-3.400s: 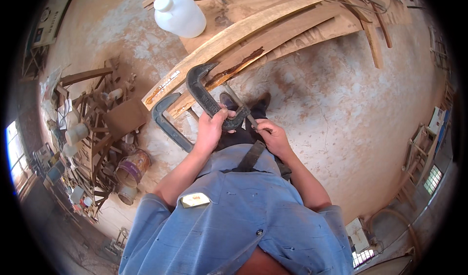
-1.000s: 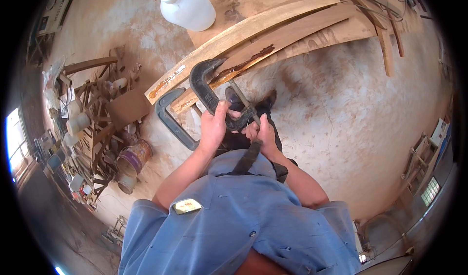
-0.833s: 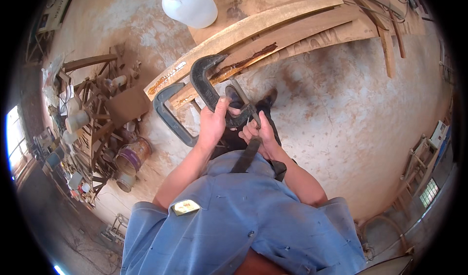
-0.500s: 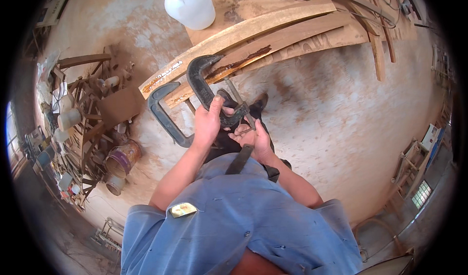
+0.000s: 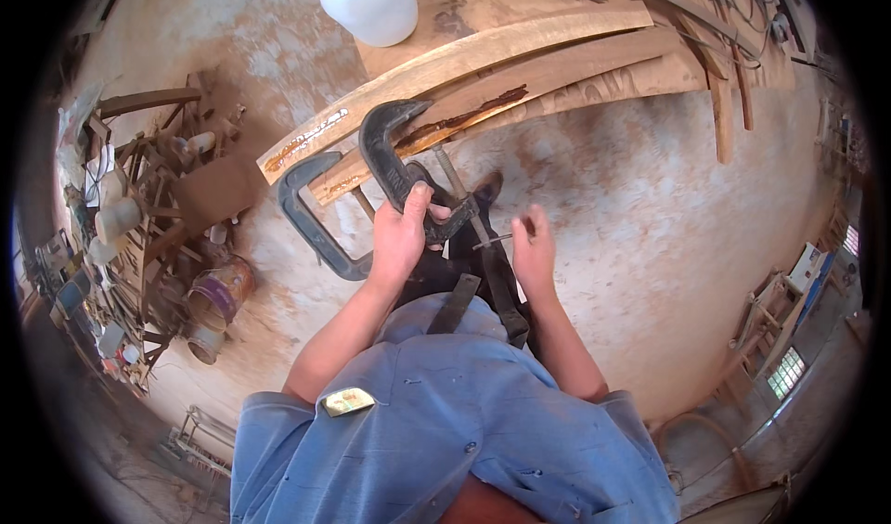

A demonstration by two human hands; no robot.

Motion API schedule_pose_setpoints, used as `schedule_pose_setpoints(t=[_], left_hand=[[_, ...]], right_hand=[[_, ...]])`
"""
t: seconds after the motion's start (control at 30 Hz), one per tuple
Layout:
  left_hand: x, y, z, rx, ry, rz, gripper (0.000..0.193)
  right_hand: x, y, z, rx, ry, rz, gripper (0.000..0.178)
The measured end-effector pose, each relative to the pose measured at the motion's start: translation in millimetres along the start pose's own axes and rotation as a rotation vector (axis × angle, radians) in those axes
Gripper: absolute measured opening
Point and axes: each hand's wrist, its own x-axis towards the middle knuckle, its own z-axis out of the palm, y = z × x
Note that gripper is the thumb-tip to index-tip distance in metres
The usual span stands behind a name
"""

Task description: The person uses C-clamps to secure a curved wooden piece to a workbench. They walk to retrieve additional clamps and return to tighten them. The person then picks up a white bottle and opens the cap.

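My left hand (image 5: 401, 238) is closed around the frame of a black C-clamp (image 5: 379, 145). The top jaw of this clamp reaches over a curved board (image 5: 575, 55) that has a dark streak along it. Its threaded screw (image 5: 452, 173) points up at the board's near edge, with a thin sliding handle (image 5: 492, 241) across the lower end. Just right of that handle, my right hand (image 5: 535, 255) is off it and holds nothing, fingers raised and apart. To the left, a second C-clamp (image 5: 295, 204) sits at the board's left end.
Behind lies another curved board (image 5: 464, 52), wet and glossy at its left end. A white plastic jug (image 5: 376, 9) stands on the wooden sheet. Scrap wood (image 5: 153, 218) and a purple-banded bucket (image 5: 215, 299) crowd the left. Long wood strips (image 5: 722, 120) jut out at the right.
My right hand has let go of the clamp's handle and moved right. The handle has turned, while my left hand keeps its hold on the frame.
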Motion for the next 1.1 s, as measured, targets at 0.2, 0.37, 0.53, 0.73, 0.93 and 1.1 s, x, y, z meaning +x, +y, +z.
schedule_pose_setpoints(t=[0.2, 0.37, 0.53, 0.73, 0.93, 1.1], left_hand=[[2, 1, 2, 0.016, 0.004, -0.013, 0.050], [-3, 9, 7, -0.007, 0.082, -0.047, 0.050], [-4, 10, 12, 0.024, 0.132, -0.039, 0.048], [-5, 8, 16, 0.057, 0.168, 0.018, 0.044], [-6, 9, 19, 0.125, 0.197, 0.048, 0.044], [-6, 8, 22, 0.127, 0.244, 0.040, 0.042]], right_hand=[[-4, -77, -20, -0.717, -0.557, -0.717, 0.034], [6, -80, -6, -0.760, -0.571, -0.683, 0.042], [18, -64, -4, -0.606, -0.548, -0.786, 0.040], [39, -52, -4, -0.360, -0.711, -0.833, 0.041], [55, -28, 3, -0.021, -0.833, -0.843, 0.036], [61, -12, 12, 0.232, -0.925, -0.803, 0.032]])
